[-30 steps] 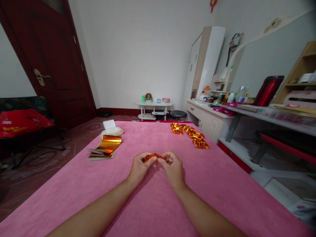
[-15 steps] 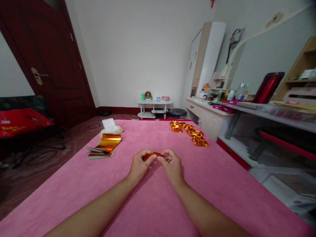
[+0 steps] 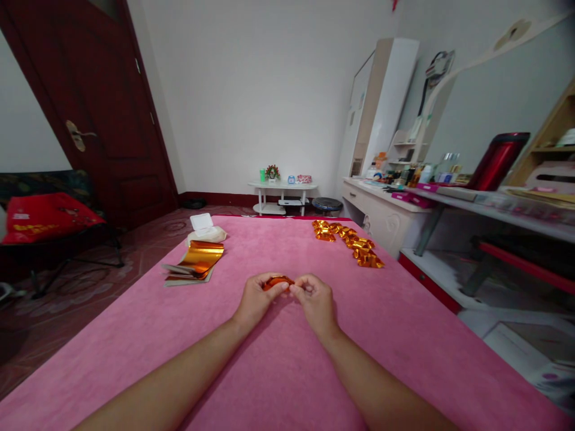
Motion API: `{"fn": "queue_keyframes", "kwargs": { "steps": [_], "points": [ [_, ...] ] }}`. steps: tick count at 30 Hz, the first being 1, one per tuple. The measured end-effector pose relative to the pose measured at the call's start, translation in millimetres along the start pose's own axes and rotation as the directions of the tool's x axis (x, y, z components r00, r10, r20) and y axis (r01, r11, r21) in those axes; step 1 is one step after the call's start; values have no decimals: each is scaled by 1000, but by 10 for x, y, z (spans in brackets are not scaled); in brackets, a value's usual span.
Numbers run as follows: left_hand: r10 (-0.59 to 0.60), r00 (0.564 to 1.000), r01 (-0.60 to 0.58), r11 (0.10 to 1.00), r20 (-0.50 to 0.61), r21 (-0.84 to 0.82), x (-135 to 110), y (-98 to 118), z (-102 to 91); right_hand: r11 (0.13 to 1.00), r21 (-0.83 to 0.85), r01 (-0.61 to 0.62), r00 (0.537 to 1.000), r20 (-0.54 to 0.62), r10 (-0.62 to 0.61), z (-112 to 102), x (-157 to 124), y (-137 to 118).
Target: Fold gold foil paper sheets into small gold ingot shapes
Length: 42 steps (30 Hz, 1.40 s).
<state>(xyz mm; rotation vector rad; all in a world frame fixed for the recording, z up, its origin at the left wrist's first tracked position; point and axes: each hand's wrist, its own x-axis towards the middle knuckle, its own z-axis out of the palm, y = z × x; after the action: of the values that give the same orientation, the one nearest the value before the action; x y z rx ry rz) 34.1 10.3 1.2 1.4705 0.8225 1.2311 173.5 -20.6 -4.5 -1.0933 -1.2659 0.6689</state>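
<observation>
Both my hands meet over the middle of a pink cloth (image 3: 287, 347). Between them is a small piece of orange-gold foil (image 3: 277, 281), partly hidden by the fingers. My left hand (image 3: 257, 297) is closed round its left part, thumb along the near side. My right hand (image 3: 317, 303) pinches its right end with thumb and fingertips. To the left lies a stack of gold foil sheets (image 3: 205, 254) with pale backing, its top sheets curled. Several folded, shiny gold foil pieces (image 3: 358, 243) lie in a bent row at the far right.
Behind the stack sits an open white container (image 3: 202, 222) beside a pale wrapper (image 3: 206, 234). A white dresser (image 3: 381, 203) and a grey shelf (image 3: 494, 209) with a red thermos (image 3: 501, 160) stand right. A chair with a red bag (image 3: 51, 215) is left.
My right fingers have drawn closer together at the foil's right end, and more of the foil shows above my left thumb. The whole view has shifted slightly.
</observation>
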Motion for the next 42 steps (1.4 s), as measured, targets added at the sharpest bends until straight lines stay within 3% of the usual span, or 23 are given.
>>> {"fn": "queue_keyframes", "kwargs": {
  "steps": [3, 9, 15, 20, 25, 31, 34, 39, 42],
  "points": [
    [22, 999, -22, 1000, 28, 17, -6, 25, -16, 999, 13, -39, 999, 25, 38, 10, -4, -22],
    [17, 999, -14, 998, -47, 59, -9, 41, -17, 996, 5, -94, 996, 11, 94, 39, 7, -14],
    [32, 997, -28, 998, -66, 60, 31, -14, -30, 973, 160, -166, 985, -7, 170, 29, 8, 56],
    [4, 996, 2, 998, -90, 71, 53, -63, -55, 963, 222, -156, 988, 36, 152, 13, 14, 81],
    [-2, 998, 9, 994, -65, 111, 41, -55, -33, 991, 93, -96, 989, 121, 84, 11, 35, 84],
    [-17, 999, 19, 999, -42, 30, 26, -36, -9, 992, 110, -67, 998, 12, 66, -39, 63, 102],
    [-20, 999, 21, 999, -32, 42, 14, -59, -3, 997, 67, -37, 998, 54, 33, -25, 62, 91],
    [-14, 996, 13, 1000, 90, 16, -22, -81, 40, 999, -26, 29, 995, 100, -26, -7, 63, 85],
    [5, 1000, -4, 999, 30, -36, -19, -73, 41, 999, -27, 19, 998, 67, -17, -51, 84, 113]
  ]
}}
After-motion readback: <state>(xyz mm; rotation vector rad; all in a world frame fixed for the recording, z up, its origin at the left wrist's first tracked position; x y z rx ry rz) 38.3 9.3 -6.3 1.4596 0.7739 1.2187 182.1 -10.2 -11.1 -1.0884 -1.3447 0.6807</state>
